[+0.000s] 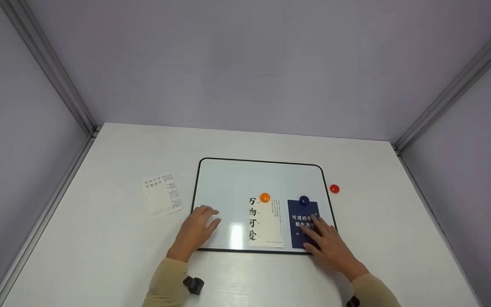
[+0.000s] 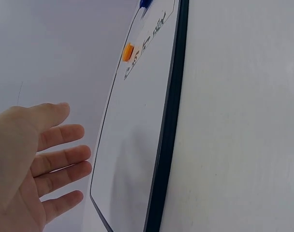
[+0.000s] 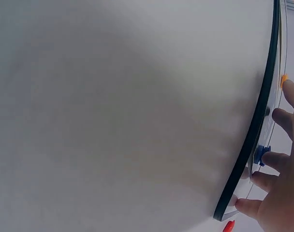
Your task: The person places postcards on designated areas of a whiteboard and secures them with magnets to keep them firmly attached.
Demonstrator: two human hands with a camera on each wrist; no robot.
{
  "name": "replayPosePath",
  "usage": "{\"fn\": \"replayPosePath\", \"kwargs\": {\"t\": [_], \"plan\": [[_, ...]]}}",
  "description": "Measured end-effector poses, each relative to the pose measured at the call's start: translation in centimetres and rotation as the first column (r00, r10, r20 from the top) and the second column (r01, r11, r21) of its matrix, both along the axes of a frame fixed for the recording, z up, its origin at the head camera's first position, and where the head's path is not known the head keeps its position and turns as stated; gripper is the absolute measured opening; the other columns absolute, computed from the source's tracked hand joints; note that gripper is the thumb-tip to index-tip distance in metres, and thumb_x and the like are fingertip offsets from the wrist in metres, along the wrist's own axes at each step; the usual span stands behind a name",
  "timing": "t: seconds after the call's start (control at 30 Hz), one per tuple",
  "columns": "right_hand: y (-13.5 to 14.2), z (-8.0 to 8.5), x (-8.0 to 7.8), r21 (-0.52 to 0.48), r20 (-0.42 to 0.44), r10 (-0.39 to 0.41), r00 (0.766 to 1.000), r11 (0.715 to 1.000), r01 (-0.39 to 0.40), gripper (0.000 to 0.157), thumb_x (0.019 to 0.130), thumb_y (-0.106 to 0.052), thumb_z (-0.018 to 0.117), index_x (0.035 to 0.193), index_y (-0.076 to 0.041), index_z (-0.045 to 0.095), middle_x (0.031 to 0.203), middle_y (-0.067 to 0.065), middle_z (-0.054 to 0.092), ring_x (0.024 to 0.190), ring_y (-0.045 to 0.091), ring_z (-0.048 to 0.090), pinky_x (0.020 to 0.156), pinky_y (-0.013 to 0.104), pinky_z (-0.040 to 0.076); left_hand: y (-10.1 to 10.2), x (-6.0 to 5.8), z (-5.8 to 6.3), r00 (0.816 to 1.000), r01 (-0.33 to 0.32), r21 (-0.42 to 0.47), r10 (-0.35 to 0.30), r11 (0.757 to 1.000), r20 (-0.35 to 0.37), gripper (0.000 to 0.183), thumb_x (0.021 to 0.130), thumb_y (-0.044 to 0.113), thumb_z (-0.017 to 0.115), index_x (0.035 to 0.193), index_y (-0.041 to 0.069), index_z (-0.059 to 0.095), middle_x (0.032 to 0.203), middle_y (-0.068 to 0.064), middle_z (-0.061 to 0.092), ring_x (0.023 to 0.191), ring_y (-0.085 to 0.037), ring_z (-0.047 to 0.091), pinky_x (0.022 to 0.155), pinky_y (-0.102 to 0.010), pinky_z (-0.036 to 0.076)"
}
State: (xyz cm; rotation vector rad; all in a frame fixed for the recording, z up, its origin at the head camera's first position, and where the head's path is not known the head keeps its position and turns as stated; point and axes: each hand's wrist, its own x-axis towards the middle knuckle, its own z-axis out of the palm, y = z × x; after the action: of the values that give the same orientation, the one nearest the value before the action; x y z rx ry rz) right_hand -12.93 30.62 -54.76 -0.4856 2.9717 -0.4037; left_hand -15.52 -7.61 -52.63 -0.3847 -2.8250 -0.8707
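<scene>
A whiteboard [image 1: 224, 183] with a black rim lies flat on the table. Over its left edge is my left hand [image 1: 194, 230], empty, its fingers loosely extended; the left wrist view shows the palm and spread fingers beside the board [image 2: 137, 116]. My right hand [image 1: 330, 247] has its fingers spread over the lower right of a dark blue card [image 1: 295, 211], partly covering the printed characters. A dark blue round magnet [image 1: 304, 200] sits at that card's top edge. To its left lies a cream card [image 1: 267, 226] with black characters, an orange round magnet [image 1: 264, 197] at its top.
On the table [image 1: 143, 149], right of the board, lies a red round magnet [image 1: 334, 188]. A white card [image 1: 160, 200] with grey characters lies slightly turned on the left side. Pale panels [image 1: 245, 64] stand behind the table and at both sides.
</scene>
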Motion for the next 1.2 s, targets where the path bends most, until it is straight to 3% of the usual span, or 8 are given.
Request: {"fn": "replayPosePath", "kwargs": {"t": [0.43, 0.67, 0.87, 1.03, 1.2], "plan": [[0.1, -0.5, 0.3, -0.038, -0.012, -0.021, 1.0, 0.999, 0.02, 0.053, 0.094, -0.041, 0.056, 0.144, -0.027, 0.045, 0.158, 0.017, 0.03, 0.147, 0.043, 0.023, 0.115, 0.067, 0.023, -2.1, -0.6, -0.2, 0.997, -0.076, 0.041, 0.075, 0.996, 0.011, 0.022, 0.092, 0.018, 0.064, 0.11, 0.006, 0.067, 0.115, -0.011, 0.066, 0.113, -0.028, 0.062, 0.098, -0.04, 0.052], [0.2, -0.5, 0.0, -0.026, 0.039, -0.027, 0.999, 0.999, 0.028, 0.055, 0.094, -0.045, 0.055, 0.145, -0.03, 0.042, 0.16, 0.015, 0.026, 0.149, 0.042, 0.019, 0.118, 0.065, 0.02, -3.4, -1.0, -0.1, 0.988, -0.136, 0.064, 0.13, 0.989, 0.083, 0.025, 0.093, 0.018, 0.063, 0.113, 0.005, 0.066, 0.119, -0.012, 0.065, 0.117, -0.029, 0.06, 0.101, -0.042, 0.05], [0.4, -0.6, -0.2, -0.02, 0.042, -0.015, 0.999, 1.0, 0.016, 0.056, 0.093, -0.047, 0.056, 0.145, -0.03, 0.042, 0.161, 0.014, 0.026, 0.15, 0.041, 0.019, 0.118, 0.064, 0.021, -4.5, -1.2, -0.3, 0.986, -0.157, 0.06, 0.153, 0.986, 0.063, 0.026, 0.093, 0.018, 0.062, 0.114, 0.004, 0.065, 0.117, -0.013, 0.066, 0.115, -0.03, 0.061, 0.1, -0.042, 0.051], [0.5, -0.6, -0.1, -0.032, 0.044, -0.012, 0.999, 0.999, 0.014, 0.057, 0.093, -0.046, 0.057, 0.145, -0.029, 0.042, 0.16, 0.014, 0.026, 0.15, 0.04, 0.019, 0.12, 0.062, 0.02, -5.5, -1.4, -0.4, 0.973, -0.187, 0.097, 0.171, 0.978, 0.154, 0.03, 0.094, 0.02, 0.06, 0.119, 0.004, 0.063, 0.124, -0.014, 0.064, 0.123, -0.031, 0.057, 0.106, -0.045, 0.047], [0.5, -0.6, -0.1, -0.047, 0.042, -0.011, 0.999, 0.999, 0.013, 0.057, 0.092, -0.044, 0.058, 0.145, -0.028, 0.044, 0.16, 0.016, 0.026, 0.149, 0.041, 0.02, 0.12, 0.061, 0.02, -6.2, -1.5, -0.7, 0.964, -0.212, 0.102, 0.191, 0.972, 0.184, 0.031, 0.095, 0.019, 0.06, 0.121, 0.003, 0.062, 0.126, -0.015, 0.063, 0.125, -0.033, 0.055, 0.108, -0.046, 0.045]]}}
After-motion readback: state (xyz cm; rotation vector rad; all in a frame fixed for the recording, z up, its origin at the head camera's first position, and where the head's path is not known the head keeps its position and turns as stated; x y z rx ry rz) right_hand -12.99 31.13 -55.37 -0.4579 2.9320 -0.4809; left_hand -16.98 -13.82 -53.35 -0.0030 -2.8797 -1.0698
